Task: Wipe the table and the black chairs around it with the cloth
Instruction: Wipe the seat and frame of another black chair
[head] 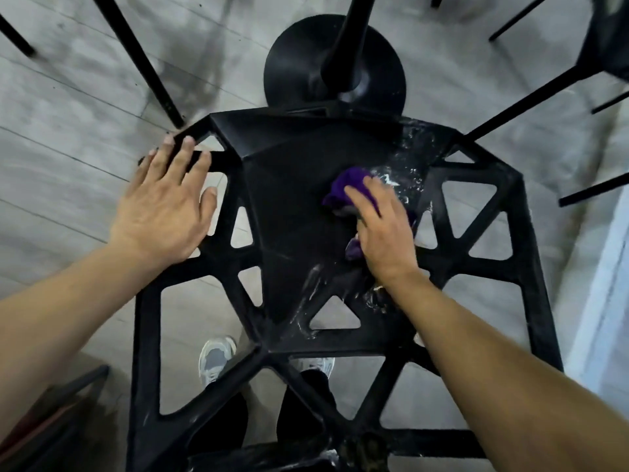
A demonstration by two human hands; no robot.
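A black chair (289, 206) with triangular cut-outs fills the middle of the head view, seen from above. My right hand (383, 236) presses a purple cloth (350, 185) onto the right side of its seat. White wet streaks (408, 158) lie on the seat to the right of the cloth, and more streaks (313, 287) nearer to me. My left hand (165, 206) lies flat with fingers spread on the chair's left frame, holding nothing.
The table's black round base and pole (335, 59) stand just beyond the chair. Black chair legs (143, 59) cross the grey plank floor at far left, and another leg (531, 93) at far right. My shoes (216, 361) show through the chair's openings.
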